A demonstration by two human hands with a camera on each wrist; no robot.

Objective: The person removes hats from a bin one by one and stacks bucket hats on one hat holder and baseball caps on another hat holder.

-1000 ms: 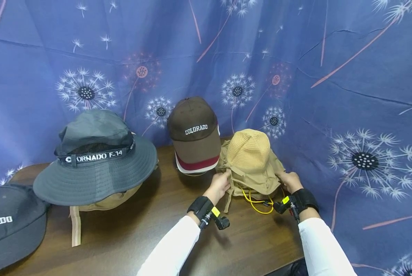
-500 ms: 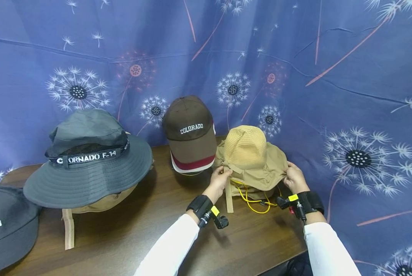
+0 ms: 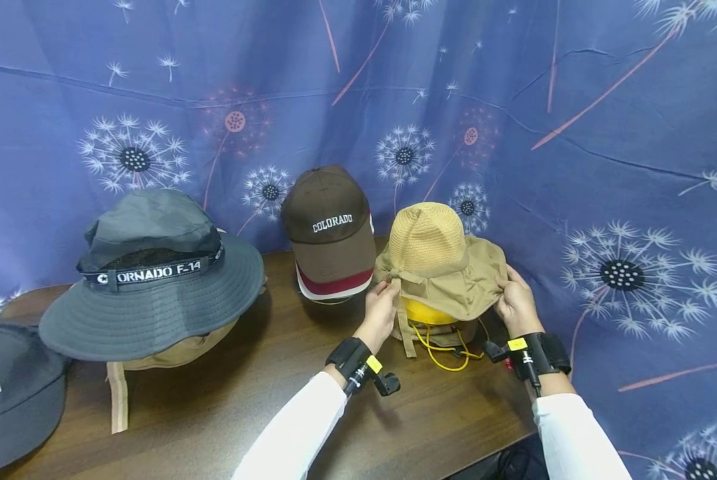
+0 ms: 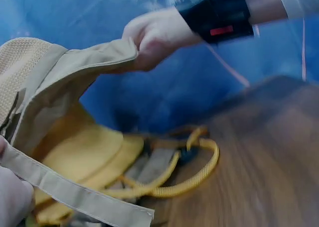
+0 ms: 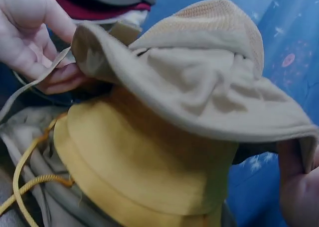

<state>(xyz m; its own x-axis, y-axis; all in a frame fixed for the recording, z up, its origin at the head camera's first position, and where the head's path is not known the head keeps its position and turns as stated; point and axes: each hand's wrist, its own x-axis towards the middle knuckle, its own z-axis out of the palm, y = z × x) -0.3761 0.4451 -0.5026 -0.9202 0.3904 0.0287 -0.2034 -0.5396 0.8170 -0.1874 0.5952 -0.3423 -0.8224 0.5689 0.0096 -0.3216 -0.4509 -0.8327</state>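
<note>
A: The tan sun hat (image 3: 439,263) has risen since a second ago, baring a yellow hat (image 3: 427,311) beneath.

B: Yes; left hand (image 3: 381,312) and right hand (image 3: 516,303) pinch its brim, fingers curled, above the worktop (image 3: 226,407).

A: Mid-lift, I'd say; next it needs carrying clear.

At nine o'clock on the dark wooden table (image 3: 262,400) we see a grey brimmed hat (image 3: 151,287) lettered "ORNADO F-14", resting on a tan hat (image 3: 184,350). At eight o'clock sits a black cap (image 3: 10,393). At twelve o'clock stands a brown "COLORADO" cap (image 3: 332,233), backed by a blue dandelion-print curtain (image 3: 574,133).
</note>
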